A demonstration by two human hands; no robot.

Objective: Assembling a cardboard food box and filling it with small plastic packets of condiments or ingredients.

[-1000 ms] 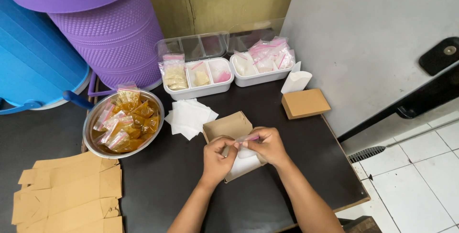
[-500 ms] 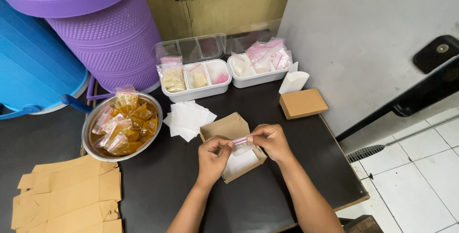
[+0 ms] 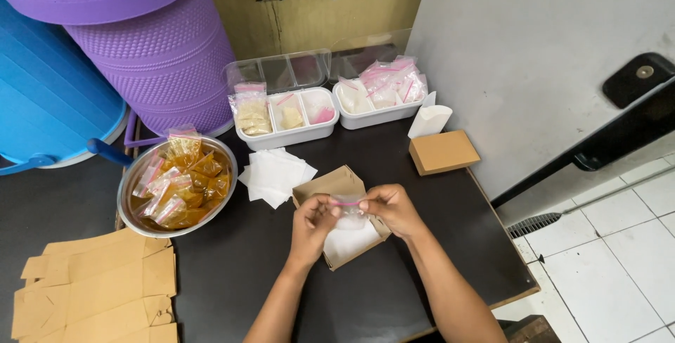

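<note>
My left hand point(image 3: 311, 224) and my right hand point(image 3: 391, 208) pinch the pink-striped top edge of a small clear zip bag point(image 3: 348, 209), one hand at each end. The bag hangs just above an open brown cardboard box point(image 3: 332, 187) lined with white paper point(image 3: 349, 240) on the black table point(image 3: 415, 272). What is inside the bag I cannot tell.
A metal bowl point(image 3: 131, 182) of small amber-filled bags sits at left. White paper squares point(image 3: 273, 174) lie behind the box. Two white compartment trays point(image 3: 288, 136) with small bags stand at the back. A closed brown box point(image 3: 443, 151), flat cardboard blanks point(image 3: 98, 287), purple and blue bins.
Both hands lifted slightly off the box and stretched the small bag's top edge between them; the bag has risen a little above the box.
</note>
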